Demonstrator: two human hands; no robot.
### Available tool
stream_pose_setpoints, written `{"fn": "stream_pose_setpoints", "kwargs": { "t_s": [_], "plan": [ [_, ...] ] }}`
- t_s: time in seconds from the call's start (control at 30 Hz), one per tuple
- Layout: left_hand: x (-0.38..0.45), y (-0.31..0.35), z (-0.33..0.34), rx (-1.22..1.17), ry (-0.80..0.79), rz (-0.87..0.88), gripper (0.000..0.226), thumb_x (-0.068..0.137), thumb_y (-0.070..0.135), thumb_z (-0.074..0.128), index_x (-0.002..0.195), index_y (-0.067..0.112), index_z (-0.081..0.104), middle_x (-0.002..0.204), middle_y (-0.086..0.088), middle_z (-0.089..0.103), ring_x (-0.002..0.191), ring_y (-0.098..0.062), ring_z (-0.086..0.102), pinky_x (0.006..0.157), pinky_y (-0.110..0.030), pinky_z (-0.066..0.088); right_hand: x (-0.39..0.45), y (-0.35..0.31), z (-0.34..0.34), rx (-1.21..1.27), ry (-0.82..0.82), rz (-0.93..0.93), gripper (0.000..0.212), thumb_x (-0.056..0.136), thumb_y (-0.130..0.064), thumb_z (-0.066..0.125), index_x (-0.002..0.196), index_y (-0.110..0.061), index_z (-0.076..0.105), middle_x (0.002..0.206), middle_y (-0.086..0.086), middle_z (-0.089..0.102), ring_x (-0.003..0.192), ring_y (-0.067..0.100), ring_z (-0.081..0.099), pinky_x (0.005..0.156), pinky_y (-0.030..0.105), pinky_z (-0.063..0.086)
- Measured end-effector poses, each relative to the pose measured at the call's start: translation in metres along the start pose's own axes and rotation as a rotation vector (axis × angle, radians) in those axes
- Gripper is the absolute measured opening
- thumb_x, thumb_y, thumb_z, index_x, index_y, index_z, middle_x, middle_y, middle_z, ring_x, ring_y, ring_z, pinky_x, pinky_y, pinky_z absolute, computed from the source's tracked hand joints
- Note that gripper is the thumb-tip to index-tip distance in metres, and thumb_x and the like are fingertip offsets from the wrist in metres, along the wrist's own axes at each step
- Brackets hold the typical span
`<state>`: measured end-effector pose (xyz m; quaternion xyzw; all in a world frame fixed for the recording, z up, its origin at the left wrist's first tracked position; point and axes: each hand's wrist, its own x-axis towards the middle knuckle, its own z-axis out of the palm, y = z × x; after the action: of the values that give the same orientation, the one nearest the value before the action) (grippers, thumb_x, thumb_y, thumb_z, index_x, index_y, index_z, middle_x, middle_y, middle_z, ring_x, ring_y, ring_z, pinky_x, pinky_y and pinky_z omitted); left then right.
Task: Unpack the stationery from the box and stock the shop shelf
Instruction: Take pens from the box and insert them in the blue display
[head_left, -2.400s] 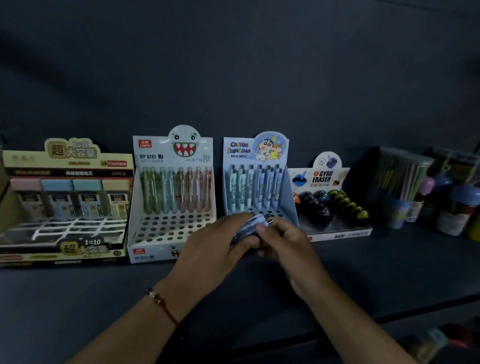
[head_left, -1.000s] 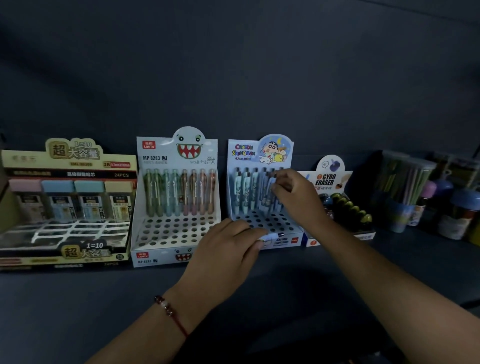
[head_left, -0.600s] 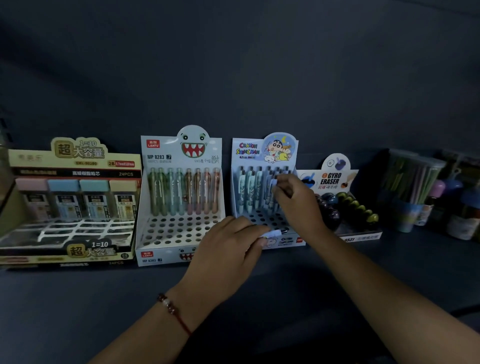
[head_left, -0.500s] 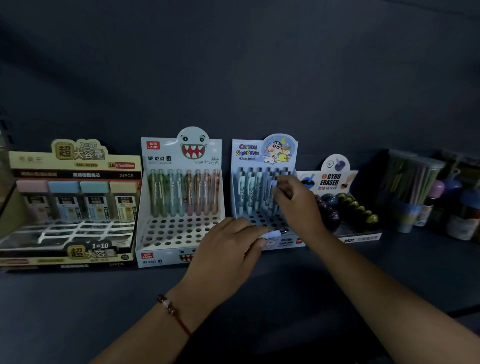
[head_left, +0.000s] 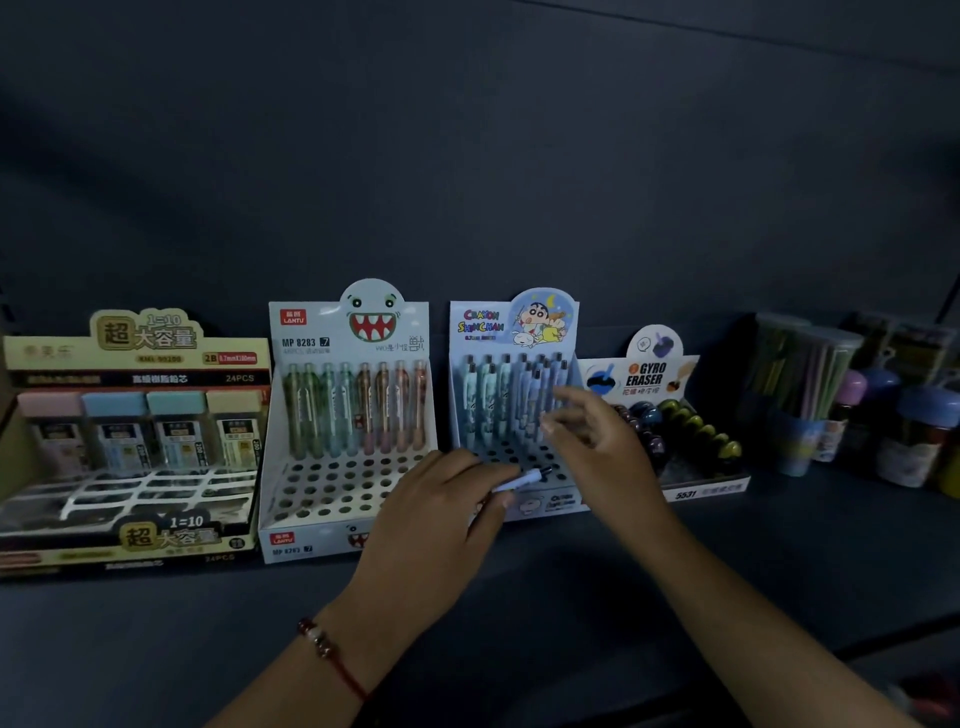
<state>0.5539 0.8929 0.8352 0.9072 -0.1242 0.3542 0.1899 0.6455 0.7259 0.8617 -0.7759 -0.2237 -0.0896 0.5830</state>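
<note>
Dark shelf (head_left: 675, 571), left hand (head_left: 431, 525) gripping pale pens (head_left: 524, 478)

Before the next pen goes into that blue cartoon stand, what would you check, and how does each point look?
1. Left hand holds pens: ok, a light pen tip sticks out of it.
2. Right hand free to take one: ok, fingers relaxed, holding nothing.
3. Free holes in the blue cartoon stand: ok, front rows open.
4. Pens already standing there upright: ok.
5. How many pens remain in the left hand: cannot tell.
</note>
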Motion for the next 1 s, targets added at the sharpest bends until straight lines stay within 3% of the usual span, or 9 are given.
{"fn": "stream_pose_setpoints", "kwargs": {
  "t_s": [0.13,0.23,0.47,0.6,0.73,0.87,1.0],
  "plan": [
    [0.0,0.001,-0.001,-0.024,-0.022,-0.021,0.029,0.093,0.034,0.053,0.12,0.029,0.064,0.095,0.015,0.055,0.085,-0.003,0.046,0.073,-0.017,0.039,-0.036,0.003,0.004,0.346,-0.094,0.135,0.027,0.099,-0.015,0.055,0.116,-0.03,0.068,0.107,0.004,0.071,0.097,0.018,0.07,0.073,0.026,0.054],
    [0.0,0.0,0.003,-0.025,-0.05,-0.034,0.028,0.091,0.03,0.064,0.119,0.03,0.065,0.098,0.015,0.056,0.089,-0.003,0.048,0.077,-0.017,0.038,-0.05,0.006,0.007,0.456,-0.137,0.194,0.03,0.098,-0.007,0.052,0.116,-0.023,0.069,0.103,0.015,0.072,0.094,0.027,0.07,0.071,0.031,0.055],
    [-0.003,0.003,0.004,-0.113,-0.075,-0.026,0.031,0.088,0.032,0.066,0.119,0.035,0.064,0.099,0.019,0.056,0.091,0.002,0.049,0.078,-0.012,0.039,-0.059,0.006,0.005,0.453,-0.158,0.187,0.022,0.095,-0.004,0.057,0.113,-0.013,0.066,0.097,0.009,0.075,0.086,0.017,0.07,0.071,0.027,0.056],
    [-0.005,0.006,0.003,-0.128,-0.08,-0.001,0.035,0.092,0.044,0.051,0.125,0.038,0.059,0.1,0.022,0.054,0.089,0.004,0.049,0.076,-0.013,0.042,-0.061,0.007,0.001,0.439,-0.124,0.168,0.018,0.094,-0.007,0.06,0.108,-0.013,0.069,0.094,0.009,0.074,0.086,0.017,0.07,0.07,0.026,0.055],
    [-0.007,0.01,0.002,-0.057,-0.098,0.062,0.036,0.099,0.037,0.043,0.131,0.033,0.058,0.103,0.016,0.056,0.089,0.002,0.049,0.073,-0.018,0.044,-0.06,0.008,-0.007,0.426,-0.076,0.136,0.012,0.092,-0.006,0.062,0.097,-0.01,0.071,0.087,0.006,0.072,0.083,0.016,0.067,0.066,0.022,0.053],
    [-0.007,0.01,0.002,-0.006,-0.094,0.111,0.034,0.099,0.032,0.045,0.127,0.026,0.063,0.115,0.01,0.061,0.1,-0.007,0.056,0.083,-0.023,0.049,-0.049,0.003,-0.025,0.348,-0.01,0.099,0.011,0.093,-0.012,0.061,0.099,-0.008,0.07,0.093,0.009,0.073,0.084,0.014,0.067,0.065,0.02,0.052],
    [-0.01,0.013,0.003,0.105,-0.17,0.111,0.038,0.097,0.039,0.041,0.131,0.03,0.057,0.126,0.008,0.058,0.112,-0.012,0.056,0.094,-0.029,0.046,-0.024,-0.012,-0.049,0.327,0.129,0.07,0.012,0.095,-0.014,0.061,0.102,-0.011,0.069,0.09,0.007,0.074,0.074,0.012,0.068,0.064,0.02,0.055]
  ]
}}
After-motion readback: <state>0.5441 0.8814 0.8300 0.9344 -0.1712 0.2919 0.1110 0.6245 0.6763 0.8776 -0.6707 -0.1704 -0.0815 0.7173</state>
